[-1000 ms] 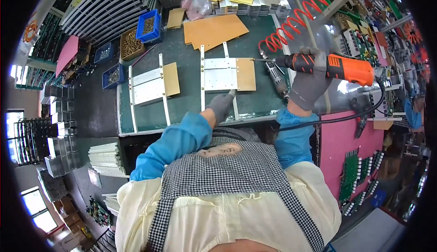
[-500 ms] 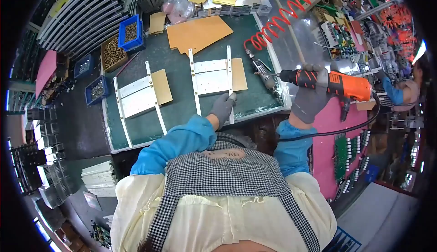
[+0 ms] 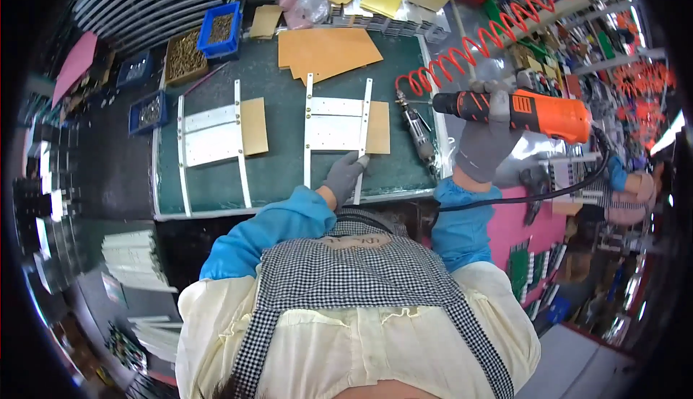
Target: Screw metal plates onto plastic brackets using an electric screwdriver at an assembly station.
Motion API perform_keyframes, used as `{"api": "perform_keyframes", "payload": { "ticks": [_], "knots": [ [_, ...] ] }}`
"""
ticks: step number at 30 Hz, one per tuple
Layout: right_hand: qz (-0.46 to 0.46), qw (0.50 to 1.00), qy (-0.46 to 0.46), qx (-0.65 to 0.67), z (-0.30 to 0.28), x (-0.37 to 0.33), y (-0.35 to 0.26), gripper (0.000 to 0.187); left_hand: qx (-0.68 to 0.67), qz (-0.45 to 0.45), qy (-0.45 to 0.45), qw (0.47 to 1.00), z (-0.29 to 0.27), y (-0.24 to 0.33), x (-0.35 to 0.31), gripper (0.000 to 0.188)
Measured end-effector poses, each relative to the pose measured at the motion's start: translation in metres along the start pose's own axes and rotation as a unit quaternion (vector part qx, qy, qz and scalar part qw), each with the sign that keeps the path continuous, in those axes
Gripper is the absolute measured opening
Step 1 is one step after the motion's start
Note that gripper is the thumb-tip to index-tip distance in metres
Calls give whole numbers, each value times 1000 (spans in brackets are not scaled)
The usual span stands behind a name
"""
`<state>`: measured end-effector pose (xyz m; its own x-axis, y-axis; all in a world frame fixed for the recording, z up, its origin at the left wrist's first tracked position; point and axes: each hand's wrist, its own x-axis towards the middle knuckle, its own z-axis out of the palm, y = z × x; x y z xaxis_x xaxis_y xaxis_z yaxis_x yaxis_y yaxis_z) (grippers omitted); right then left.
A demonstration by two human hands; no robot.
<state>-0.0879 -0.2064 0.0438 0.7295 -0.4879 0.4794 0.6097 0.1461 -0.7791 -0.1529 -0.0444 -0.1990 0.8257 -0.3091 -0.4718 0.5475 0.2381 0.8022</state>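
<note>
Compared with a second ago, the orange-black driver (image 3: 533, 112) sits farther right of the white plate (image 3: 334, 126) on the counter (image 3: 280, 175), so fastening there seems paused. Right hand (image 3: 485, 143): grip clamped around the driver; left hand (image 3: 343, 175): touching the plate's right rail (image 3: 365, 121), clamping cannot be told. Apron patch (image 3: 357, 242): writing, illegible

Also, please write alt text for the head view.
A gloved right hand holds an orange power tool; the gloved left hand touches a white rail of a panel on a green bench. Another panel lies on the left.
</note>
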Motion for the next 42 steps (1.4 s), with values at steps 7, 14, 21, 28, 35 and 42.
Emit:
{"api": "perform_keyframes", "payload": {
  "ticks": [7,14,21,28,35,42],
  "knots": [
    [53,994,-96,14,-27,27,46,23,-58,-5,86,995,23,-2,-12,37],
    [125,981,-130,71,-28,39,74,60,-55,1,129,990,37,-10,-11,37],
    [170,972,-147,69,-26,34,110,48,-32,13,120,992,50,0,-18,42],
    [180,968,-160,63,-17,27,130,31,-53,17,137,989,43,-15,-9,45],
    [203,933,-296,-3,1,27,107,27,-111,30,124,986,45,-23,-4,42],
    [252,883,-394,-32,8,26,116,33,-136,7,119,984,45,-26,5,43]
  ]
}}
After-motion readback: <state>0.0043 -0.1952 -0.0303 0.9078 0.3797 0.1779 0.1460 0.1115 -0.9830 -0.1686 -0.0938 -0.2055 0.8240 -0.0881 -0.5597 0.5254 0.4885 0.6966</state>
